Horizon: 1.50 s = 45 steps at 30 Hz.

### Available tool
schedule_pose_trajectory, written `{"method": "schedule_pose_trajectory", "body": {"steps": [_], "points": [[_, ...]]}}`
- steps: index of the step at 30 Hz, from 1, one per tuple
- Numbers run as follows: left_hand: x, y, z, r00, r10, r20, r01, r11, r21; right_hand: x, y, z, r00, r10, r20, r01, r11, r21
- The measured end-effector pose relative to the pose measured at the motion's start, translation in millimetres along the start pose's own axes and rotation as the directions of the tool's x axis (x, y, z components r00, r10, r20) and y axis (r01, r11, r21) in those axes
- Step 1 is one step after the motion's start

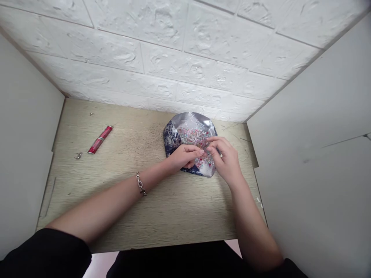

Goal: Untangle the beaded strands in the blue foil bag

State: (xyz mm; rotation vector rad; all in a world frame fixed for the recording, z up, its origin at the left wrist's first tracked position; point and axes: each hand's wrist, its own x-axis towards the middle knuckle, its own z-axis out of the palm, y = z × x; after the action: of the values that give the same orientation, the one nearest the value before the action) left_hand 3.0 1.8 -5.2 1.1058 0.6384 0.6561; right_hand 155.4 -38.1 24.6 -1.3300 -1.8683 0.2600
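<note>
A silver and dark-blue foil bag [174, 135], opened out into a shallow bowl shape, rests on the table. Many small beads [193, 135], pink, red, white and pale blue, lie in it. Above the beads, my left hand [188, 156] is closed in a pinch, thumb against forefinger. My right hand [224, 156] pinches right beside it, the fingertips of both hands nearly meeting. Whatever sits between the fingers is too small to make out. The hands cover part of the beads and the bag's near side.
A red tube-shaped packet [100, 139] lies at the left of the wooden table [162, 208]. Near it are small shiny bits [78, 155]. Fine dark specks [147, 141] are scattered left of the bag, thin threads to its right. A white brick-patterned wall [162, 58] and side panels enclose the table.
</note>
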Motion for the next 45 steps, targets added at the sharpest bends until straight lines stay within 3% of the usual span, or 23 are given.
{"method": "schedule_pose_trajectory", "body": {"steps": [4,10,15,18,27,34,42,45], "points": [[0,0,0.5,0.999,0.035,-0.03,-0.037,0.997,-0.069,1,4,1,1.0,0.021,-0.005,-0.022,0.999,-0.047],[1,6,-2.8,0.983,0.102,-0.155,-0.132,0.973,-0.192,-2,11,3,0.983,0.173,0.053,-0.151,0.947,-0.284],[-1,32,-2.4,0.909,0.233,-0.345,-0.309,0.933,-0.186,-5,11,7,0.961,0.194,0.197,-0.106,0.916,-0.386],[-3,49,1.0,0.871,0.288,-0.398,-0.37,0.917,-0.148,-5,11,9,0.951,0.203,0.235,-0.089,0.904,-0.418],[-7,109,17.4,0.814,0.34,-0.47,-0.475,0.857,-0.202,-5,9,15,0.944,0.201,0.262,-0.063,0.889,-0.454],[-23,160,22.8,0.729,0.466,-0.502,-0.635,0.734,-0.24,-4,5,19,0.954,0.181,0.241,-0.04,0.868,-0.495],[-34,170,18.8,0.728,0.54,-0.422,-0.67,0.692,-0.271,-2,-1,26,0.966,0.11,0.235,0.038,0.836,-0.547],[-39,176,17.9,0.705,0.485,-0.518,-0.677,0.678,-0.287,-1,-1,26,0.962,0.123,0.242,0.022,0.854,-0.52]]}}
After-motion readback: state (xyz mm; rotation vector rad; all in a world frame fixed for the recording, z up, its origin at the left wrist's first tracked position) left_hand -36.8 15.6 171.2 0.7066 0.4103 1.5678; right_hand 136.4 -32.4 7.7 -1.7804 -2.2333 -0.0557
